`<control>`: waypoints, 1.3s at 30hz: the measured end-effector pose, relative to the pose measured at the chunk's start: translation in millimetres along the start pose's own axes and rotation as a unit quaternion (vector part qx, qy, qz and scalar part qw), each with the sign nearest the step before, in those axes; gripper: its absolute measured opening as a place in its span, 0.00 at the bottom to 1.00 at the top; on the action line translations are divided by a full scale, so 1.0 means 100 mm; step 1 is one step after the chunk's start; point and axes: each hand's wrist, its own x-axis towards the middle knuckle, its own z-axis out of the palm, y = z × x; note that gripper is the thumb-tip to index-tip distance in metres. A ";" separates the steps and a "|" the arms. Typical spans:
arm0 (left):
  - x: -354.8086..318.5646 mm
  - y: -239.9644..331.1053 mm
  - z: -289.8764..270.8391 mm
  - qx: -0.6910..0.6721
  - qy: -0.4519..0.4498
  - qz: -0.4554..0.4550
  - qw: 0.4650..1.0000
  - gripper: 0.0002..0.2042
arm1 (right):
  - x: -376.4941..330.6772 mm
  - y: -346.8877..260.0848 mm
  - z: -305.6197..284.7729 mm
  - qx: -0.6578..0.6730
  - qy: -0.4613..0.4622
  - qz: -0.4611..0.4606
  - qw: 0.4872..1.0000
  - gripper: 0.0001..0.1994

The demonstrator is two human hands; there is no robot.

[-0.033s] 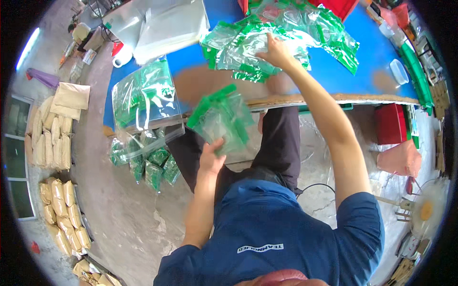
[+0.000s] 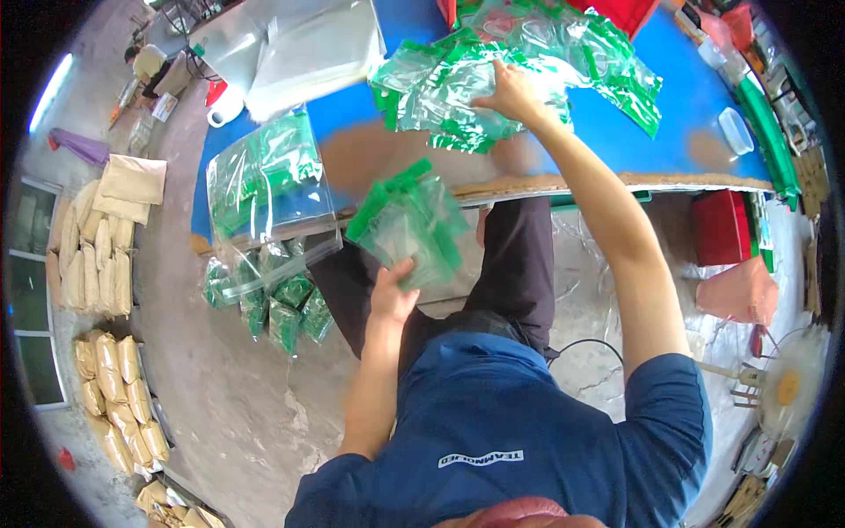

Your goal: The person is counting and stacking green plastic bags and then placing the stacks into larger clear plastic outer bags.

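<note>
In front of my lap, my left hand (image 2: 393, 295) is closed on the lower edge of a small bunch of clear plastic bags with green ends (image 2: 403, 220), fanned out and held up below the table edge. My right arm stretches over the table. My right hand (image 2: 514, 97) rests on a heap of similar green-and-clear bags (image 2: 449, 92), its thumb spread away from its fingers; the fingertips touch the shiny plastic. A larger clear bag with green contents (image 2: 264, 172) lies at the table's left corner, its open end hanging past the edge.
The blue table (image 2: 704, 97) has a worn brown front edge. A stack of clear sheets (image 2: 317, 53), a white tape roll (image 2: 226, 107) and a plastic cup (image 2: 735, 132) are on it. Filled green packets (image 2: 286, 308) lie on the floor, left. A red bin (image 2: 720, 227) and fan (image 2: 783, 387) stand right.
Almost nothing differs. The bunch in my left hand has shifted very slightly; my right hand stays on the heap.
</note>
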 end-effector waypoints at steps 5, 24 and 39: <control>0.03 -0.11 -0.33 -0.177 -0.101 -0.050 0.978 0.34 | -0.35 -0.37 -0.02 0.363 0.026 0.136 0.922 0.34; -0.21 0.10 0.10 -0.067 -0.045 0.063 0.995 0.25 | -1.44 -0.96 -0.27 0.170 -0.097 -0.287 0.938 0.24; -0.10 0.06 0.04 -0.133 0.010 0.063 0.989 0.27 | -0.76 -0.42 0.16 -0.074 0.035 -0.145 0.986 0.31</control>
